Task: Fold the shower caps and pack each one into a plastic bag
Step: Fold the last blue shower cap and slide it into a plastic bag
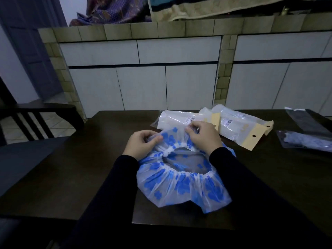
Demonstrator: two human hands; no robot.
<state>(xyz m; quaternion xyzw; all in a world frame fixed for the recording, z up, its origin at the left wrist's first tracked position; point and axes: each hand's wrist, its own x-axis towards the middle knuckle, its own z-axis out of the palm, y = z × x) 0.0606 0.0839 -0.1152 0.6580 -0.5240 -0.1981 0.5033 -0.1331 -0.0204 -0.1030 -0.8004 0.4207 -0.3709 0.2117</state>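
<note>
Table surface (68,177), dark brown wood, carries all work items. Near its front edge, at centre, lies the translucent plastic shower cap with blue flower print and white elastic rim (181,186), spread open with the rim opening facing up. Toward the far edge, right of centre, rests a loose pile of clear plastic bags with tan card headers and barcode labels (231,126). Near the right edge lie two dark-filled clear packets (309,139); their contents cannot be identified.

Step in hand, as judged: begin the fold at the far portion of the cap. For a good result, gather the far rim evenly, bring it toward the near rim so the elastic lines up, and press out trapped air before making further folds; the thin film is likely to spring back and slip if released early.

Left hand (142,143): fingers curled, pinching the far-left part of the cap film between thumb and fingers. Right hand (203,135): fingers curled, pinching the far-right part of the film beside the rim. Both hands are clamped on the cap, near each other but not touching.
</note>
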